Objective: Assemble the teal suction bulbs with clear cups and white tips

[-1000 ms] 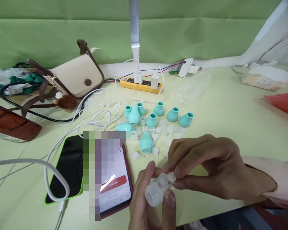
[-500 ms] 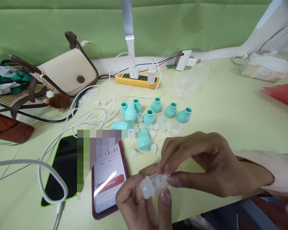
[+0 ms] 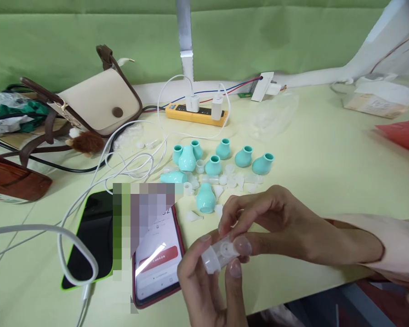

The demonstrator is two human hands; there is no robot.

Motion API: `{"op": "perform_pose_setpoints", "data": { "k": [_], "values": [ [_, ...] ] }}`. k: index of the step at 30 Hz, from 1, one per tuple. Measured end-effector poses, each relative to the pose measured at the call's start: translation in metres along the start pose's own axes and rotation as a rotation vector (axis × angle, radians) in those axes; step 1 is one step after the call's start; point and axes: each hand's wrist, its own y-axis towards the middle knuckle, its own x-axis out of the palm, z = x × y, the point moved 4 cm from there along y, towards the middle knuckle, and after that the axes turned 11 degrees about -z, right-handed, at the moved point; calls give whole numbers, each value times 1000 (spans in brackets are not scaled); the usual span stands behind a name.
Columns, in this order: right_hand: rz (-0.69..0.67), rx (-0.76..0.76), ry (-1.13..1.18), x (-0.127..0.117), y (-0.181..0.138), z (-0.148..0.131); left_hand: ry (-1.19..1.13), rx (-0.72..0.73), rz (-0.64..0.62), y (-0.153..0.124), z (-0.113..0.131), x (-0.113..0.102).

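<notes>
While the L hand holds the tube near the edge of the table, the R hand is at its right end, so I judge that the step in hand is some fine adjusting of this small part, done w/ fingertips only. The L thumb and index finger are closed around the tube, w/ its wider end pointing to the left; the R thumb lies on the other end, and the R fingers pinch there too. Whether a separate pc is between the R fingertips, I cannot tell, b/c the thumb covers that place. A round detail shows at the middle of the tube, but if it is inside or on the wall is not clear to me. The phone lies to the left of the hands. Beyond them are the teal bulbs, several w/ open mouth upward and at least one on its side, and near these some white cones, in neither hand. For the next move, in my opinion, the L grip needs to be firm w/o squeezing hard, and the R fingertips need to act straight along the tube, b/c such a smooth-looking part may slip or tilt.
</notes>
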Motion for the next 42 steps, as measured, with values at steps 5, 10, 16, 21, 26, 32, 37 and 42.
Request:
{"op": "perform_pose_setpoints", "data": {
  "k": [5, 10, 16, 21, 26, 32, 37, 42],
  "values": [
    [35, 35, 16, 0, 1, 3, -38, 57, -1, 0, -3, 1],
    [68, 79, 108, -1, 2, 9, -11, 55, -35, -1, -3, 4],
    [34, 92, 165, 0, 4, 13, -10, 101, -99, 0, 2, 7],
    [44, 100, 134, 1, 3, 12, -53, 69, -68, -2, 0, 7],
    [41, 76, 145, 2, 2, 12, -94, 93, -60, -1, 0, 6],
    [1, 52, 153, 2, 2, 12, -60, 139, -55, 0, 2, 9],
    [-36, 45, 209, 2, 1, 12, -94, 119, -45, 0, 1, 12],
    [-11, -24, -8, 3, 0, 8, -116, 89, -42, -1, -1, 10]
  ]
}}
